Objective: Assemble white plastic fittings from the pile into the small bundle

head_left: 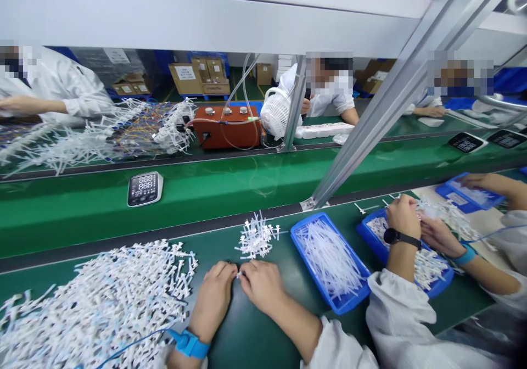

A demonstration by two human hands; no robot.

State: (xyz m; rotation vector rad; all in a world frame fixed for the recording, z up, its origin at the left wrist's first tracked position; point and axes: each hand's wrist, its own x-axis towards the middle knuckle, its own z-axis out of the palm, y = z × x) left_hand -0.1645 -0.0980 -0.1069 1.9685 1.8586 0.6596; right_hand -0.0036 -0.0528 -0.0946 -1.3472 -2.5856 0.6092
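My left hand (216, 292) and my right hand (263, 285) meet low over the green worktop, fingertips pinched together. Between them shows a small white plastic fitting (239, 274), mostly covered by the fingers. A blue wrist strap with a cord is on my left wrist. Just beyond my hands lies a small pile of white fittings with short tubes (257, 236). To the left spreads a large heap of similar white pieces (119, 297), some with bluish parts. Right of my right hand stands a blue tray (293, 236) full of thin translucent tubes (329, 259).
A co-worker's hands (405, 218) work over another blue tray (447, 286) at the right. A metal post (362, 111) rises from the bench edge. Beyond runs a green conveyor (230, 179) carrying a blood pressure monitor (144, 189). A red-brown box (226, 127) and fan (276, 115) stand opposite.
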